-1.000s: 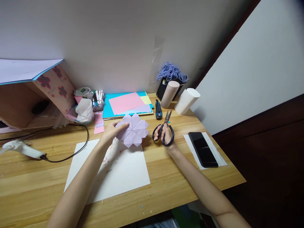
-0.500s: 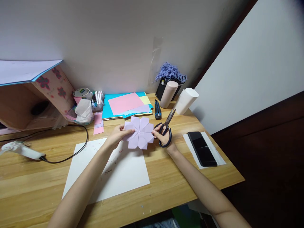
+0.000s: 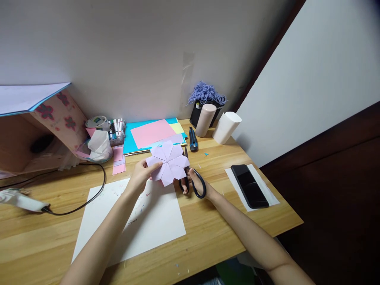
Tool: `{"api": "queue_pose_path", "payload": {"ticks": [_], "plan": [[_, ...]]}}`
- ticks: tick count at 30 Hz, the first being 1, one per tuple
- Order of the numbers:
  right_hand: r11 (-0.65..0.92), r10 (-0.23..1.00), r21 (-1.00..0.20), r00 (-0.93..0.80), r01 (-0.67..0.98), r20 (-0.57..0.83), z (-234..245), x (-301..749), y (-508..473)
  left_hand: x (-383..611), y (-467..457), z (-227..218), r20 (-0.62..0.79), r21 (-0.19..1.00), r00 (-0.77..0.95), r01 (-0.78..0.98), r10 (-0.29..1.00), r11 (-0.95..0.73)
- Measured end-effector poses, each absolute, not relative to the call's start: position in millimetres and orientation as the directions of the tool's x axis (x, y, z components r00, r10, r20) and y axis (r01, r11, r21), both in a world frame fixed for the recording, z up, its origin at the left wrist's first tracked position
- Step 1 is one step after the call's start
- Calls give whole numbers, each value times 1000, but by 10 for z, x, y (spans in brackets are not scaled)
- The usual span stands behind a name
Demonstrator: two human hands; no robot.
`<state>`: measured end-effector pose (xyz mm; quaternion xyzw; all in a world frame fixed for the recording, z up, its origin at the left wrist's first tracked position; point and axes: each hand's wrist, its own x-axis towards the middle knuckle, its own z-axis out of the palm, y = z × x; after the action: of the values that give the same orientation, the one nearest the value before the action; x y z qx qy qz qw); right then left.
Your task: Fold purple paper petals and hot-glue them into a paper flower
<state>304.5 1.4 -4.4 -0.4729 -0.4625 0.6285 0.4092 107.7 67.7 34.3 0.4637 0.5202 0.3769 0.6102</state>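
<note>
A lilac paper flower (image 3: pixel 170 163), cut with several petals and creased from its middle, is pinched at its left edge by my left hand (image 3: pixel 140 174), thumb on top. My right hand (image 3: pixel 196 183) has its fingers through the black handles of a pair of scissors (image 3: pixel 203 189). The scissors' blades point away from me at the flower's right edge, partly hidden behind a petal. Whether they touch the paper I cannot tell. Beneath the flower lies a white sheet (image 3: pixel 160 221) with small coloured marks.
Coloured paper sheets (image 3: pixel 152 132) lie at the back beside a utility knife (image 3: pixel 193 139). A tumbler (image 3: pixel 206 120), a paper roll (image 3: pixel 227 127) and a yarn-topped holder (image 3: pixel 194 114) stand behind. At right is a phone (image 3: pixel 249 186); at left, a corded glue gun (image 3: pixel 25 201).
The flower has turned a little in my left hand. My right hand has let go of the flower's edge and swung the scissors round, bringing the blades to its right side. The view has shifted slightly.
</note>
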Motion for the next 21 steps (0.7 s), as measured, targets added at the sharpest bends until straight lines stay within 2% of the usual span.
{"api": "queue_pose_path", "payload": {"ticks": [13,21], "plan": [[-240,935,-970,-277,-32,-222,-62,3163,35,1058,693,397,-292,953,156,-39,944,301],[-362,855,-921,-446,-146,-265,-89,3136,92,1012,726,410,-309,937,207,-100,929,334]]}}
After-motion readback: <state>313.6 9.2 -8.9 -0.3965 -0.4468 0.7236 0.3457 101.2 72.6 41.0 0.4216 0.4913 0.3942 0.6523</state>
